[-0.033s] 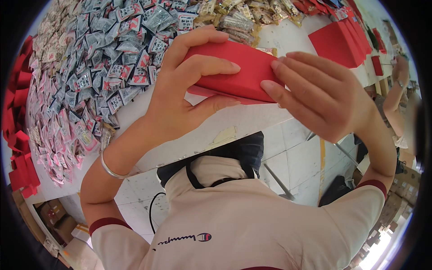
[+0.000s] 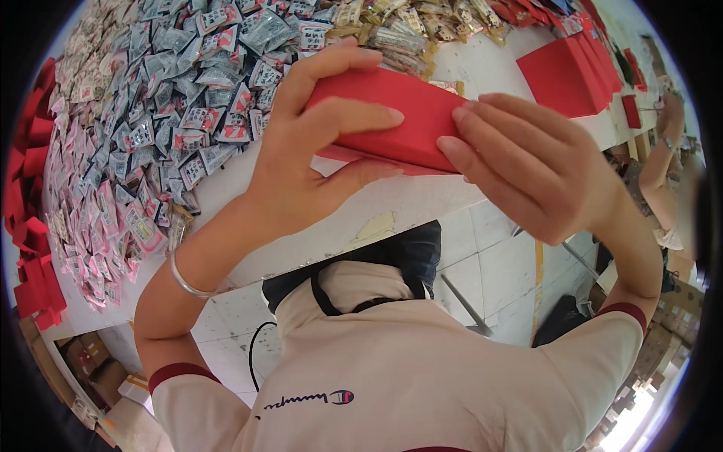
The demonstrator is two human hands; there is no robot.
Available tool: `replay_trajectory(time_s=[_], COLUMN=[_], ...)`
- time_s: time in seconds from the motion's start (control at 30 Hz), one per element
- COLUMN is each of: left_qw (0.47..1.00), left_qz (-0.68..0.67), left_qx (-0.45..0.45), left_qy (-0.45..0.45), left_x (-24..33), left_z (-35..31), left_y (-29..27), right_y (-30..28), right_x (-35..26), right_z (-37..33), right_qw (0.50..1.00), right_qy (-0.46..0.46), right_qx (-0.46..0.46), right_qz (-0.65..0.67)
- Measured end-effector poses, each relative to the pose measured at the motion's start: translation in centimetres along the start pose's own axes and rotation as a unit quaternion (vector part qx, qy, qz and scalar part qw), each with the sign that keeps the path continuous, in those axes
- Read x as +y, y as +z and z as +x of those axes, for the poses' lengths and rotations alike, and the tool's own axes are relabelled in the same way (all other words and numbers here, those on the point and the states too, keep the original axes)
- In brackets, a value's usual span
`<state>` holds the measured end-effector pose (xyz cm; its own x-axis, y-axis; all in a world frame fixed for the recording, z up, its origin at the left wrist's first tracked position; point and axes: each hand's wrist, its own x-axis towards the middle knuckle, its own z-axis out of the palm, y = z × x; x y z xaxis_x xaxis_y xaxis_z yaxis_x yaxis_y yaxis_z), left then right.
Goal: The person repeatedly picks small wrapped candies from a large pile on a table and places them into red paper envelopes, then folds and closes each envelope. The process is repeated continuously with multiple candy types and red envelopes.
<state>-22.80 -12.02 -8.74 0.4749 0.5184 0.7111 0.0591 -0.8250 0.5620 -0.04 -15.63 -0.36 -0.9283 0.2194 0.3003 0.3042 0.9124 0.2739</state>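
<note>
A small red box is held between my two hands above the white table's front part. My left hand grips its left end, with fingers over the top and the thumb along the lower near edge. At the right end, my right hand pinches the box with thumb and bunched fingertips. That end is partly covered by the fingers, and the inside of the box is hidden. A silver bangle circles my left wrist.
Grey-blue packets heap at the back left, pink packets nearer. Gold-wrapped bars lie behind the box. More red boxes stand at the back right, and red pieces at the far left. Another person's arm shows at right.
My right hand has tilted slightly, its knuckles a little lower, while the fingertips stay on the box's right end. My left hand has barely moved.
</note>
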Motion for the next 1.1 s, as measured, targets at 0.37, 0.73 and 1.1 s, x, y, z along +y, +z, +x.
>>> replay_trajectory(time_s=[0.37, 0.73, 1.1], left_qw=[0.996, 0.993, 0.980], left_qz=[0.063, 0.091, 0.188], left_qx=[-0.037, 0.071, -0.069], left_qy=[0.052, -0.019, -0.013], left_x=[0.3, 1.8, 2.8], left_z=[0.6, -0.1, 3.0], left_y=[-0.5, 2.0, 0.9], right_y=[2.4, 7.4, 8.6], right_x=[-3.1, -4.9, -4.8], right_z=[-1.0, -0.5, -1.1], right_qw=[0.913, 0.811, 0.527], right_qy=[0.299, 0.380, 0.452], right_qx=[0.146, 0.347, 0.524], right_qz=[0.237, 0.279, 0.493])
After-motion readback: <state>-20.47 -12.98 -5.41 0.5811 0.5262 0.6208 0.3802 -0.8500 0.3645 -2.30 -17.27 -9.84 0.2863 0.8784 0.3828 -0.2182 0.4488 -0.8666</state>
